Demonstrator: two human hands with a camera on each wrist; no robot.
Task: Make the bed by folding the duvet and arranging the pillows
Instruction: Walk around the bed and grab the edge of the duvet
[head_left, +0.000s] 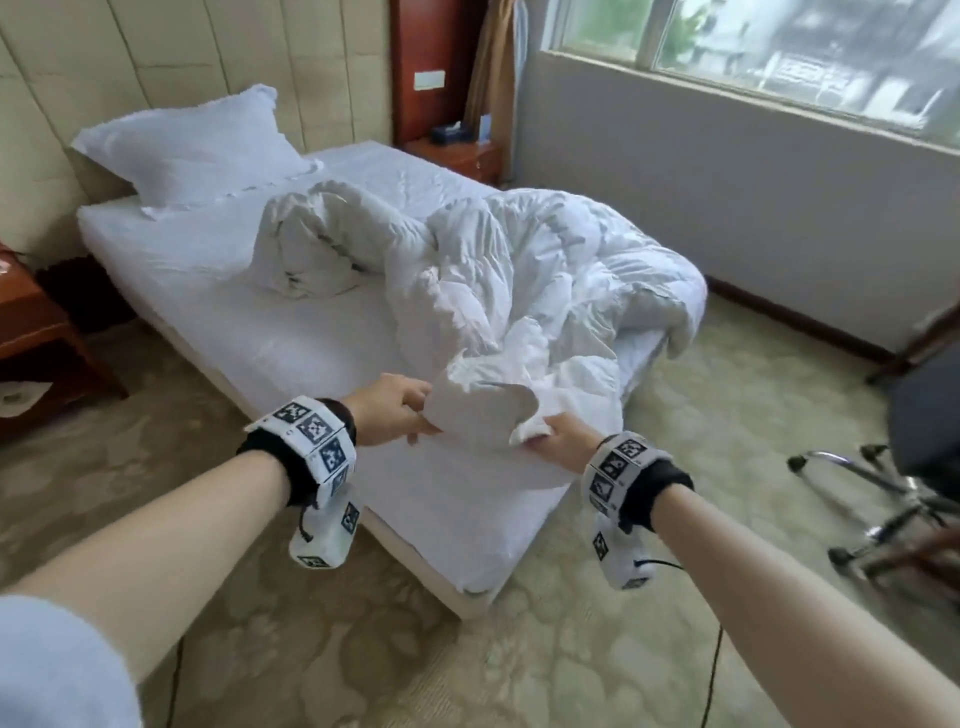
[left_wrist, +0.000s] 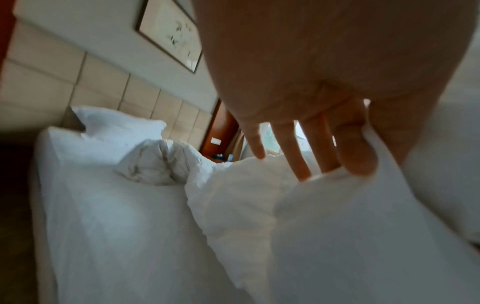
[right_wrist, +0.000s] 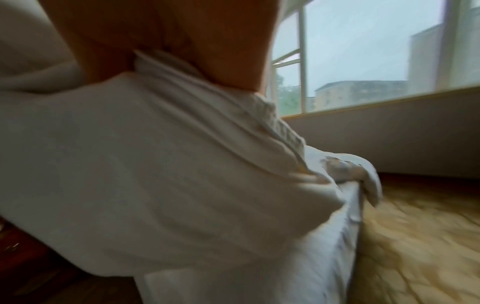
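A crumpled white duvet (head_left: 530, 270) lies heaped on the right half of the bed (head_left: 249, 322), one side hanging over the far edge. Near the foot, my left hand (head_left: 400, 410) pinches a raised corner of the duvet (left_wrist: 324, 205) between thumb and forefinger, the other fingers (left_wrist: 291, 152) stretched out. Just to the right, my right hand (head_left: 556, 441) grips the same bunched edge of the duvet (right_wrist: 168, 164), with its fingers hidden in the cloth. A white pillow (head_left: 192, 145) leans against the padded headboard (head_left: 171, 57); this pillow (left_wrist: 116, 127) also shows in the left wrist view.
A red-brown nightstand (head_left: 36, 332) stands left of the bed and another (head_left: 457, 150) at the far corner with a tissue box on it. A chair on a chrome wheeled base (head_left: 883, 499) stands at the right. Patterned carpet (head_left: 467, 665) surrounds the bed; a window wall (head_left: 779, 171) runs behind.
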